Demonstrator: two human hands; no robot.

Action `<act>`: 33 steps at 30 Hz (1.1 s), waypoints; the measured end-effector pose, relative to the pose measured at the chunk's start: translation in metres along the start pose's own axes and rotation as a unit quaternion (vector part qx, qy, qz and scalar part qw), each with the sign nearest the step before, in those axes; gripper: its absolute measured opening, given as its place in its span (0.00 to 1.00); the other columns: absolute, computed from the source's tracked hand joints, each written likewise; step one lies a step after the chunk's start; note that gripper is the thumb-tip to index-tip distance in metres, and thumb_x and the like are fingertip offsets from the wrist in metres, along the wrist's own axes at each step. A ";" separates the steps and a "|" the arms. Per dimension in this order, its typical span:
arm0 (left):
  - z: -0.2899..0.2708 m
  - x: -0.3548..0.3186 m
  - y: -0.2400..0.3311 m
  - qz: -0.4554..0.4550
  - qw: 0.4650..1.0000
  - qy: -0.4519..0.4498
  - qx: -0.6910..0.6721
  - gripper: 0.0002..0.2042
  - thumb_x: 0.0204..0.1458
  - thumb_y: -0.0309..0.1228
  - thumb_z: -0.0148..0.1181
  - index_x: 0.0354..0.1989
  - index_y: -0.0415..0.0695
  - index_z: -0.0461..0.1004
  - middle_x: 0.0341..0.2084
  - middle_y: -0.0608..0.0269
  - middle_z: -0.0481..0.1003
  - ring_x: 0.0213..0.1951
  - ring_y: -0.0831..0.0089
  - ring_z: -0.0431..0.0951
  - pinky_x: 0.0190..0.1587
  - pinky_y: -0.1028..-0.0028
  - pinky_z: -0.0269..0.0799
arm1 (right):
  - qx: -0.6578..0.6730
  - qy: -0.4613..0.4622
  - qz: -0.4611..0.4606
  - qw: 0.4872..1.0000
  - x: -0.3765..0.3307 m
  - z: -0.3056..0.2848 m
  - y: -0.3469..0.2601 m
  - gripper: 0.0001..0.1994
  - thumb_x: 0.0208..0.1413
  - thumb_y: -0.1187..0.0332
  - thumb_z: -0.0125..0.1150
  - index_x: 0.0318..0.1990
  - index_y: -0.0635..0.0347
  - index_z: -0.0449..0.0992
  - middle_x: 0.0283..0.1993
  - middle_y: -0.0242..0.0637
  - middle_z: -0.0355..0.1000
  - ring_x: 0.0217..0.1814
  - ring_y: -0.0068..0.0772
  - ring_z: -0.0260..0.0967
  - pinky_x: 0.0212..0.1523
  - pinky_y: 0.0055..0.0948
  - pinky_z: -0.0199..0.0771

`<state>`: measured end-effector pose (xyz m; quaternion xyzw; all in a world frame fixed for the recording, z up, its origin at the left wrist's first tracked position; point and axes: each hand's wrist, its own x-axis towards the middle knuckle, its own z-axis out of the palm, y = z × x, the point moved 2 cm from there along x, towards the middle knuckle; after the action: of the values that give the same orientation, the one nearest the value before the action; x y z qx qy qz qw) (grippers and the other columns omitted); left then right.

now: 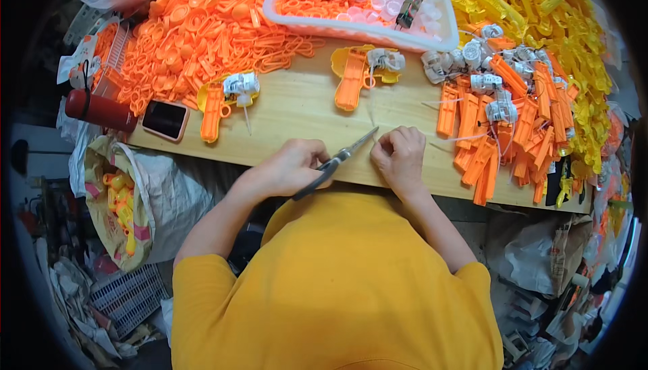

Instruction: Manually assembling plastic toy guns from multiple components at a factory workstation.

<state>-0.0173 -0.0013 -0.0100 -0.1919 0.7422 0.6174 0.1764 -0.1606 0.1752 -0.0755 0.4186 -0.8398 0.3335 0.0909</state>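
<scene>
Pale wood is showing along the bare middle of the counter (297, 110), where both hands are working close together near its front edge. The left hand (295, 164) is curling shut around the dark handles of a pair of scissors (335, 163), and the blades are pointing up and to the right, their tips reaching just beside the right hand (400, 156). The right hand is bunching its fingers together, pinching a thin whitish strand (373, 115) that is running up across the wood; how it is gripping the strand is too small to tell. Beyond the hands, an orange toy-gun piece with a white motor part (360, 73) is lying on a yellow half, and a similar one (223, 100) is lying further to the left. A heap of orange plastic rings and loops (202, 26) is covering the far left of the counter, and a white tray (364, 29) of orange and clear pieces is sitting behind the middle. On the right, orange grip halves (499, 134) are piling up with small white motor parts among them, backed by a mound of yellow plastic parts (540, 12). A phone (165, 120) and a red bottle (100, 110) are resting at the left end, above a sack of yellow pieces (125, 201).
</scene>
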 end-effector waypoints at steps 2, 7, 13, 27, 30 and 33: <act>-0.022 -0.004 0.017 -0.028 0.998 -0.008 -0.054 0.12 0.42 0.24 0.66 0.36 0.38 0.72 0.14 0.68 0.70 0.12 0.82 0.67 0.12 0.81 0.61 | 0.016 -0.051 -0.035 0.998 0.004 -0.009 0.001 0.06 0.38 0.70 0.64 0.20 0.58 0.72 0.25 0.36 0.70 0.31 0.41 0.65 0.37 0.37 0.62; -0.093 0.003 0.055 0.195 0.945 0.257 0.050 0.17 0.43 0.28 0.67 0.43 0.41 0.72 0.13 0.70 0.67 0.16 0.85 0.67 0.18 0.79 0.60 | -0.014 -0.463 -0.102 0.880 0.016 -0.100 0.019 0.07 0.39 0.71 0.66 0.29 0.61 0.76 0.26 0.39 0.71 0.30 0.41 0.68 0.34 0.35 0.69; -0.170 0.057 0.091 0.073 0.908 0.291 0.292 0.16 0.43 0.36 0.66 0.38 0.43 0.74 0.22 0.57 0.74 0.25 0.72 0.75 0.27 0.70 0.68 | 0.123 -0.217 -0.128 0.960 0.129 -0.122 0.020 0.06 0.50 0.74 0.61 0.37 0.63 0.77 0.30 0.37 0.73 0.33 0.29 0.70 0.36 0.28 0.69; -0.110 0.110 0.113 0.393 0.695 0.308 0.518 0.09 0.42 0.25 0.62 0.34 0.45 0.79 0.41 0.52 0.74 0.42 0.57 0.75 0.45 0.64 0.72 | -0.360 -0.071 0.049 0.929 0.250 -0.020 0.106 0.14 0.44 0.57 0.58 0.30 0.57 0.81 0.34 0.46 0.77 0.42 0.44 0.73 0.41 0.42 0.71; -0.029 0.122 0.077 0.455 0.763 0.171 0.425 0.05 0.41 0.28 0.61 0.27 0.42 0.78 0.47 0.51 0.73 0.51 0.54 0.71 0.53 0.60 0.67 | -0.263 0.059 0.015 0.963 0.236 -0.028 0.107 0.12 0.47 0.58 0.58 0.30 0.56 0.79 0.37 0.39 0.74 0.43 0.42 0.72 0.44 0.43 0.66; 0.002 0.116 0.054 0.473 0.667 0.140 0.559 0.07 0.39 0.30 0.59 0.24 0.40 0.79 0.49 0.50 0.70 0.55 0.58 0.66 0.56 0.62 0.61 | -0.164 0.241 -0.126 0.948 0.220 -0.040 0.094 0.07 0.43 0.66 0.63 0.26 0.59 0.76 0.36 0.41 0.71 0.36 0.42 0.71 0.39 0.37 0.70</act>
<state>-0.1443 0.0019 -0.0219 0.2347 0.9554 0.0535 -0.1712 -0.3767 0.0996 0.0039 0.4072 -0.7764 0.2677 0.3997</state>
